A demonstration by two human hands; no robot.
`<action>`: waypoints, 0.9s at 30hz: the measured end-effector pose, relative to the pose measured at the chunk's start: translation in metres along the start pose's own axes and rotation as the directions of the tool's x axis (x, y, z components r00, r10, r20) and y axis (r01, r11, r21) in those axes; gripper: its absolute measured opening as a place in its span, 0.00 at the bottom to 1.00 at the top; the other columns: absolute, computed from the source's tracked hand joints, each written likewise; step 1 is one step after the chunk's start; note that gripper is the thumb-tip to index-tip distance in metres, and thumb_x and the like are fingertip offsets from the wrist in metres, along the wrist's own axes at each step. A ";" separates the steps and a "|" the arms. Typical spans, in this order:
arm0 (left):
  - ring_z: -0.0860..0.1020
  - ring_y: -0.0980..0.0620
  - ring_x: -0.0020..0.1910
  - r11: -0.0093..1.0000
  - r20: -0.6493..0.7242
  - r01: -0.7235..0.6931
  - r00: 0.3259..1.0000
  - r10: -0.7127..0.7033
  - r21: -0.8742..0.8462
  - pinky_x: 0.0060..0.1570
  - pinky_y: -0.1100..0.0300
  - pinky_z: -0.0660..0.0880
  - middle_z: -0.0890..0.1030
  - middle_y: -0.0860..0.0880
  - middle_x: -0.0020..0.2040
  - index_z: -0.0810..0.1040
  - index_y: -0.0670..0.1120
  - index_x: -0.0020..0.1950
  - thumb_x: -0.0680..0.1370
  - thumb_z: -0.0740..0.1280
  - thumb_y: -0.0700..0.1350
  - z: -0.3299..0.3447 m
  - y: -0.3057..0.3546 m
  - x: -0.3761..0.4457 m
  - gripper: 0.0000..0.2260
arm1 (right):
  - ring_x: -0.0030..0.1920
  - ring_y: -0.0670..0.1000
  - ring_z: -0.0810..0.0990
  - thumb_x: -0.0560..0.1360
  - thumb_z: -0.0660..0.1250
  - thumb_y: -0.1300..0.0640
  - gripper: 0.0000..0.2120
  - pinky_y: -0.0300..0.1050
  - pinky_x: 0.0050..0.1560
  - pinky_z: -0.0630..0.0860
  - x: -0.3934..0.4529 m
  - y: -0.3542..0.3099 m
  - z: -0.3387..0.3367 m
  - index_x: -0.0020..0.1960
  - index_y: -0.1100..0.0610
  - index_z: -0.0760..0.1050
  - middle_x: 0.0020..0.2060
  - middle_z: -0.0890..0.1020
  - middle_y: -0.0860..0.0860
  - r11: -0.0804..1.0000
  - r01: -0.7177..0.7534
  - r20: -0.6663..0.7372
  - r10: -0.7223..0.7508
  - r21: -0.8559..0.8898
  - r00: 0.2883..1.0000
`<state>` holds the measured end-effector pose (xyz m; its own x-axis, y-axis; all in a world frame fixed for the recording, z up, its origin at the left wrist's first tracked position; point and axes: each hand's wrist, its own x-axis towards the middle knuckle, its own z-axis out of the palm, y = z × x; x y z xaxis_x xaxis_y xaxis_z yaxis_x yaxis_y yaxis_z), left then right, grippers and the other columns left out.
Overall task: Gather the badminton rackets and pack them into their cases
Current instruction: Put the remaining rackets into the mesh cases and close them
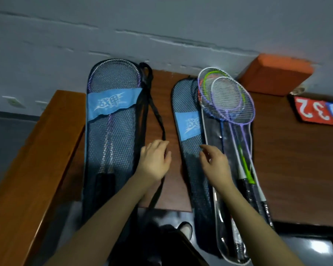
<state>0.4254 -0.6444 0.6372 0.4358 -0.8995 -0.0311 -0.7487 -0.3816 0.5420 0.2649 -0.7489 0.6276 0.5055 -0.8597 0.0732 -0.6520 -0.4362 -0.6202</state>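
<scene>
Two mesh racket cases with blue labels lie on a brown table. The left case (112,131) holds rackets; their heads and black grips show through the mesh. The right case (190,143) lies open, its flap folded left. On its clear inner side rest three loose rackets: a purple one (236,104), a green one (246,166) and a blue-shafted one (222,131). My left hand (155,160) hovers over the left case's right edge by its black strap (158,116), fingers relaxed. My right hand (213,162) hovers over the right case, fingers loosely spread, holding nothing.
An orange block (275,75) sits at the back right against the grey wall. A red and blue scoreboard (319,112) lies at the right. The table's raised wooden edge (37,150) runs along the left. A shoe (186,228) shows on the dark floor below.
</scene>
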 end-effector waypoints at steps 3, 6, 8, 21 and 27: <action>0.68 0.47 0.65 0.996 0.091 0.043 0.995 -0.036 -0.076 0.63 0.55 0.60 0.71 0.47 0.66 0.67 0.46 0.69 0.80 0.58 0.46 0.033 0.039 0.015 0.18 | 0.44 0.60 0.79 0.74 0.66 0.61 0.11 0.53 0.44 0.77 0.004 0.049 -0.024 0.56 0.61 0.77 0.46 0.80 0.58 0.998 -0.048 -0.018 0.047 -0.046 0.999; 0.69 0.47 0.64 0.988 0.123 0.095 0.989 -0.079 -0.124 0.64 0.53 0.63 0.72 0.47 0.64 0.69 0.45 0.67 0.78 0.60 0.46 0.067 0.068 0.024 0.17 | 0.46 0.64 0.78 0.72 0.68 0.61 0.12 0.55 0.46 0.76 0.008 0.091 -0.038 0.55 0.62 0.77 0.46 0.79 0.60 0.983 -0.079 -0.043 0.073 -0.166 0.996; 0.70 0.46 0.64 0.982 0.143 0.120 0.985 -0.099 -0.148 0.65 0.51 0.64 0.72 0.45 0.63 0.70 0.44 0.67 0.78 0.61 0.46 0.086 0.086 0.028 0.18 | 0.48 0.65 0.76 0.72 0.68 0.59 0.16 0.55 0.47 0.74 0.011 0.112 -0.046 0.58 0.63 0.75 0.50 0.78 0.62 0.961 -0.115 -0.047 0.106 -0.251 0.993; 0.71 0.39 0.59 0.967 0.174 0.180 0.973 -0.149 -0.179 0.63 0.46 0.67 0.68 0.38 0.61 0.64 0.36 0.70 0.74 0.67 0.42 0.132 0.111 0.062 0.27 | 0.44 0.57 0.79 0.69 0.59 0.56 0.14 0.47 0.45 0.61 0.010 0.150 -0.057 0.51 0.58 0.78 0.41 0.81 0.54 0.983 -0.096 -0.100 0.081 -0.154 0.992; 0.74 0.38 0.54 0.974 0.107 0.148 0.986 -0.131 -0.169 0.59 0.47 0.71 0.70 0.35 0.59 0.66 0.33 0.67 0.72 0.70 0.39 0.141 0.110 0.066 0.27 | 0.55 0.63 0.70 0.72 0.68 0.49 0.25 0.58 0.56 0.64 0.032 0.154 -0.061 0.64 0.60 0.69 0.59 0.71 0.61 0.925 -0.289 -0.071 0.280 -0.246 0.957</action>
<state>0.3014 -0.7757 0.5759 0.4741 -0.8594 -0.1916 -0.5804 -0.4687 0.6659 0.1462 -0.8592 0.5824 0.2612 -0.9641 -0.0487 -0.8882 -0.2203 -0.4032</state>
